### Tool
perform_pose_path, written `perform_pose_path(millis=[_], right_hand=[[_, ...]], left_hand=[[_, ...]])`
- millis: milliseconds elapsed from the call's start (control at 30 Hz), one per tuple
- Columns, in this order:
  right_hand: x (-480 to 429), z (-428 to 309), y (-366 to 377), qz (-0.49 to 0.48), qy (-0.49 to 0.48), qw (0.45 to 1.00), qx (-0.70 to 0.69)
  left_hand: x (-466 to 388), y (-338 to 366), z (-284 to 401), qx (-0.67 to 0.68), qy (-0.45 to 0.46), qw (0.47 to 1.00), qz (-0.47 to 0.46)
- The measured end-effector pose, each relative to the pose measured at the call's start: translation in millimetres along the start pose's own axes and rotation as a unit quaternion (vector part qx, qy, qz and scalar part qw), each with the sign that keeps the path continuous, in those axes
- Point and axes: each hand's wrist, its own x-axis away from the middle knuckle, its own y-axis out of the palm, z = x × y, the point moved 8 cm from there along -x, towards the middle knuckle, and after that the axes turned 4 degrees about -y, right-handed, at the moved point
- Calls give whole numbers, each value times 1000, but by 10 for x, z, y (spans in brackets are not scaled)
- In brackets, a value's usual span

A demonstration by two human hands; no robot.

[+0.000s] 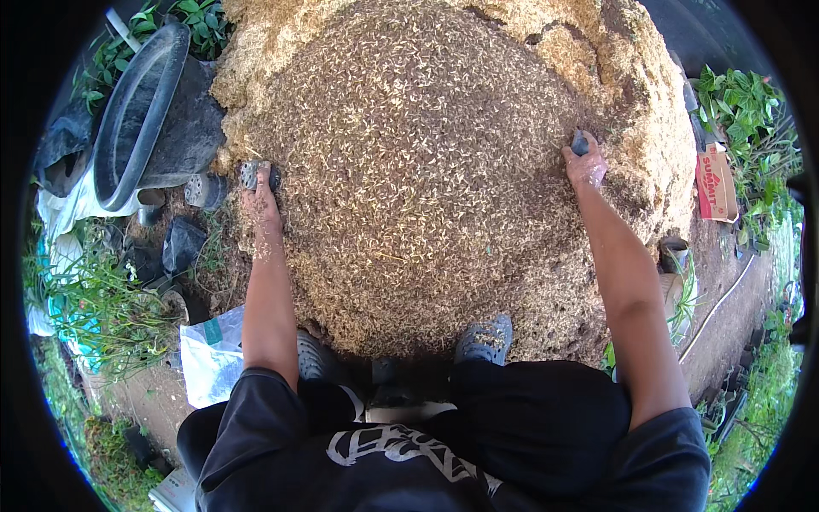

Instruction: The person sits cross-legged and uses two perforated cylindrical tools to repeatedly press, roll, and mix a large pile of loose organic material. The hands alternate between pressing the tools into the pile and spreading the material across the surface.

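Observation:
A broad mound of dark soil mixed with pale husks (416,166) fills the space before me. At its left edge, my left hand (263,195) grips a small black plastic nursery pot (249,175), its base with drain holes facing up. Another such pot (205,191) lies just to the left, apart from the hand. Over on the mound's right side, my right hand (586,165) is closed around a small dark grey object (580,143). Fingers cover most of that object, so its kind is unclear. Bits of husk cling to both hands.
Paler husks (659,128) ring the mound's far and right sides. A large black tub (142,118) leans at left, above a clear plastic bag (211,352). To the right are a cardboard box (716,182) and a small pot (673,249). My clogs (484,339) touch the near edge.

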Motion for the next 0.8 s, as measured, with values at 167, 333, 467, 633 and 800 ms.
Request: perform_pose_path(millis=[167, 333, 467, 633, 800], right_hand=[[276, -298, 115, -87, 17, 995, -54], [725, -674, 315, -187, 51, 946, -261], [1026, -1196, 191, -197, 39, 895, -398], [1353, -2055, -231, -162, 24, 868, -469], [1475, -3044, -762, -96, -262, 921, -270]], left_hand=[[128, 12, -55, 59, -67, 992, -93], [423, 111, 58, 84, -85, 977, -175], [728, 82, 349, 122, -103, 968, -196], [1117, -20, 898, 179, -52, 966, -177], [1710, 331, 1927, 158, 124, 961, -188]])
